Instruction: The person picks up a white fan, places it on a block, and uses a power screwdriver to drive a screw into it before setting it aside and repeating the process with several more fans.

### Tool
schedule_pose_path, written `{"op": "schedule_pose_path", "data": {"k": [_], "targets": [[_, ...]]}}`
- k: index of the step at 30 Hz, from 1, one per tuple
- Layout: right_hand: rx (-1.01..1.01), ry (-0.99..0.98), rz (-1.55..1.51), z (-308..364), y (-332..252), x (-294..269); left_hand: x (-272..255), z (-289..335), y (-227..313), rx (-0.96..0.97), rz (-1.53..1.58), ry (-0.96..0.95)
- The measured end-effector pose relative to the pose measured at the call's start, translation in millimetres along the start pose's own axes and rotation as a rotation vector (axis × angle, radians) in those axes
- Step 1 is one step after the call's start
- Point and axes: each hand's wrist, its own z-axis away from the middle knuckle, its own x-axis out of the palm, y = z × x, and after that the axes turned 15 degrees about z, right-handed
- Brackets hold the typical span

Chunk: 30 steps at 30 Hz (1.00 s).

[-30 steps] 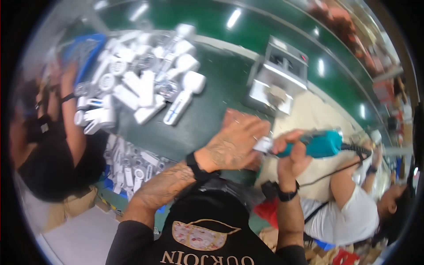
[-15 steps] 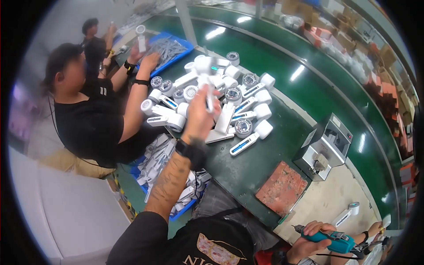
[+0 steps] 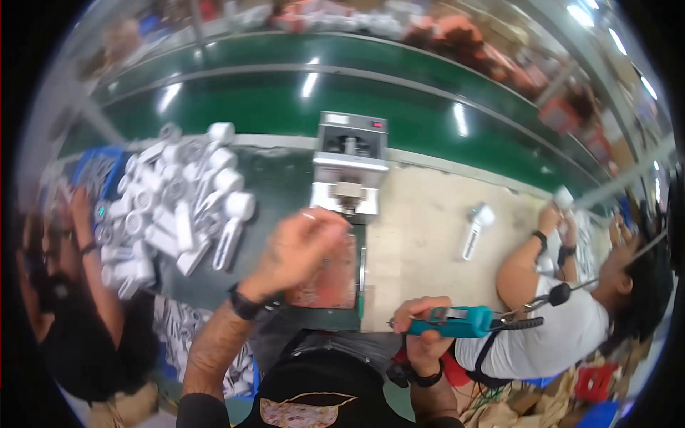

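My right hand [image 3: 425, 344] is wrapped round a teal electric screwdriver [image 3: 462, 322], held level with its bit pointing left. My left hand [image 3: 303, 246] hovers over the reddish-brown pad [image 3: 332, 279], just in front of the silver screw feeder [image 3: 350, 160]. Its fingers are drawn together in a pinch and smeared by motion; what they hold, if anything, is too small to make out. To the left lies a heap of white handheld fan parts [image 3: 184, 225], with round heads and slim handles. One more white fan part [image 3: 472, 232] rests alone on the beige board to the right.
A blue bin of white parts [image 3: 187, 335] stands below the table edge at left. A co-worker in black [image 3: 100, 314] sits left, another in white [image 3: 549, 321] right. Behind the table runs a green conveyor [image 3: 264, 100]. A cable [image 3: 528, 314] trails from the screwdriver.
The view has swung to the right. My left hand has left the heap of fan parts and come over to the screw feeder. The screwdriver stays in my right hand.
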Motion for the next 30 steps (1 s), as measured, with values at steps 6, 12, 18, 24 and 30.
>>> {"op": "schedule_pose_path", "data": {"k": [6,12,18,24,30], "targets": [[0.047,0.015,-0.007,22,-17,-24,184,-85,-84,0.271,-0.257,-0.339],[0.071,0.033,-0.01,35,-24,-38,267,-136,-141,0.338,-0.617,-0.2],[0.073,0.046,0.031,30,-19,-44,246,-135,-125,0.218,-0.345,-0.192],[0.054,0.132,0.202,3,-6,-52,149,-65,-40,0.356,-0.287,-0.229],[-0.025,0.071,0.151,-31,-12,-23,52,-7,-32,0.298,-0.462,-0.293]]}}
